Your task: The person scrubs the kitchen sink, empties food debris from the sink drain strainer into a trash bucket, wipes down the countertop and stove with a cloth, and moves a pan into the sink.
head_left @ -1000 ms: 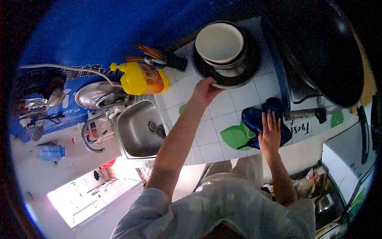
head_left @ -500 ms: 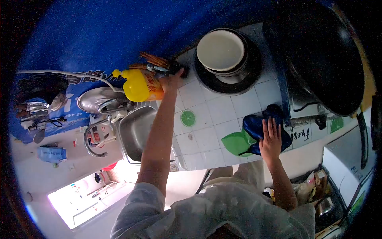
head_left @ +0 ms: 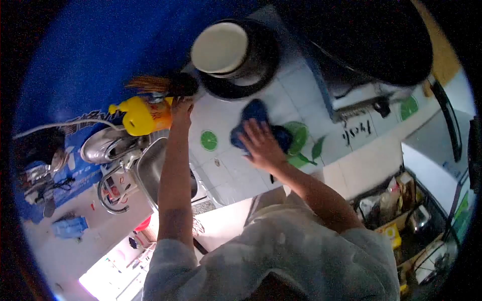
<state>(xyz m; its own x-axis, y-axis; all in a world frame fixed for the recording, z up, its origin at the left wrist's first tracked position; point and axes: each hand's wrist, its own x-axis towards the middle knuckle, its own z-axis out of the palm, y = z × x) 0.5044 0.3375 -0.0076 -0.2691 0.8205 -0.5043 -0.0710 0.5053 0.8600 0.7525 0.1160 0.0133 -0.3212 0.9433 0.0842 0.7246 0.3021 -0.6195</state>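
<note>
My right hand (head_left: 262, 144) lies flat with spread fingers on a dark blue cloth (head_left: 257, 111). The cloth rests bunched on the white tiled-pattern countertop (head_left: 236, 175), beside a printed green lime. At the back left, my left hand (head_left: 182, 109) is against a yellow and orange bottle (head_left: 140, 116) and a dark holder (head_left: 184, 84) with wooden chopsticks (head_left: 148, 84). The fingers of that hand are partly hidden and dim, so its grip is unclear. Stacked bowls (head_left: 220, 47) stand in a black round pan or tray (head_left: 263, 75) behind the cloth.
A steel sink (head_left: 150, 163) with a curved faucet (head_left: 103, 193) is to the left. A large black wok (head_left: 371, 40) sits over the stove at the right. Metal lids or basins (head_left: 108, 145) lean beyond the sink. A crate (head_left: 401, 220) of goods stands low at the right.
My right hand has slid the blue cloth leftward across the countertop, past the green print. My left hand stays by the bottle and the chopstick holder. The whole view has shifted and turned somewhat.
</note>
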